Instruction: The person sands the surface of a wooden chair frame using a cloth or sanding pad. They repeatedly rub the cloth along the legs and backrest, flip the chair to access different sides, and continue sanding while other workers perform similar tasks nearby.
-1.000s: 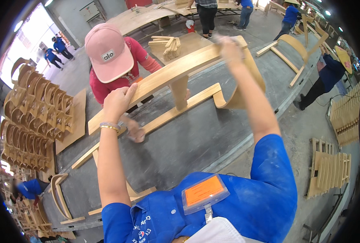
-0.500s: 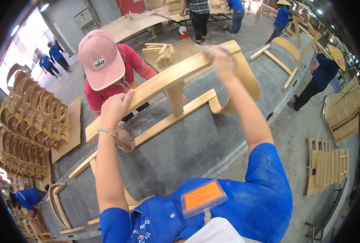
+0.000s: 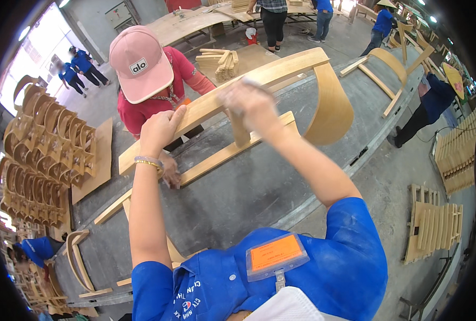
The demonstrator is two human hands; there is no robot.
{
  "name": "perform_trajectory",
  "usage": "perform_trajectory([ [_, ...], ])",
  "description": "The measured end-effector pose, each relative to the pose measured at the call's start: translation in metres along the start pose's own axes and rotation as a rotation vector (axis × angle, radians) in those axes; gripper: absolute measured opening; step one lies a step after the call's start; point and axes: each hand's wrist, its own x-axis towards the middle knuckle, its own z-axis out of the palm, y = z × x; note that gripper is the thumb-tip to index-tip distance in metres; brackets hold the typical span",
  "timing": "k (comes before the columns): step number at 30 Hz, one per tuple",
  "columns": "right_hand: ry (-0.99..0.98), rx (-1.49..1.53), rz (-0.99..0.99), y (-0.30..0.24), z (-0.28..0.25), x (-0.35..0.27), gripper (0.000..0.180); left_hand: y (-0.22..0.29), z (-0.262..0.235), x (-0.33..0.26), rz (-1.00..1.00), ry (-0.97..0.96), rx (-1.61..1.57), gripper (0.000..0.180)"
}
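A pale wooden chair frame (image 3: 294, 67) with a curved plywood back (image 3: 331, 109) rests on its side on the grey table (image 3: 222, 208). My left hand (image 3: 160, 131) is closed around its upper rail, towards the left end. On the middle of the same rail, my right hand (image 3: 251, 104) presses a small whitish pad (image 3: 257, 83); motion smears the hand, and most of the pad is hidden under it. Across the table, a co-worker in a pink cap (image 3: 140, 64) leans over, with a gloved-looking hand (image 3: 171, 171) by the frame's lower rail (image 3: 219, 160).
More chair frames lie on the table, one at far right (image 3: 390, 67) and one at near left (image 3: 80, 262). Curved wooden parts (image 3: 48, 139) are stacked at left. A pile of wooden strips (image 3: 227, 64) sits behind the table. Pallets of parts (image 3: 436, 224) stand at right.
My right hand has slid left along the upper rail, from near the curved back to the middle. My left hand keeps its hold. The view has shifted slightly.
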Motion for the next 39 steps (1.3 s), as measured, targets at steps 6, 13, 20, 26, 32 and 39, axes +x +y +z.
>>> perform_trajectory([
  [6,-0.051,-0.130,0.339,0.110,-0.056,0.007,0.033,0.006,0.006,-0.005,0.052,0.022,0.019,0.067],
  [13,-0.012,0.027,0.158,0.039,0.030,-0.006,0.042,0.010,0.009,0.004,0.055,0.038,0.006,0.063],
  [20,-0.270,0.247,-0.010,0.066,-0.017,0.016,0.047,-0.049,-0.023,-0.046,0.286,0.145,0.055,0.063],
  [26,-0.346,-0.122,-0.057,0.086,-0.036,0.008,0.065,-0.075,-0.019,-0.074,0.133,0.144,0.077,0.057],
  [32,-0.653,-0.024,-0.142,0.013,-0.015,0.040,0.069,-0.102,-0.024,-0.074,0.264,0.138,-0.077,0.056],
  [39,-0.552,0.046,-0.134,0.009,0.004,0.045,0.067,-0.124,-0.007,-0.079,0.184,0.217,-0.365,0.057],
])
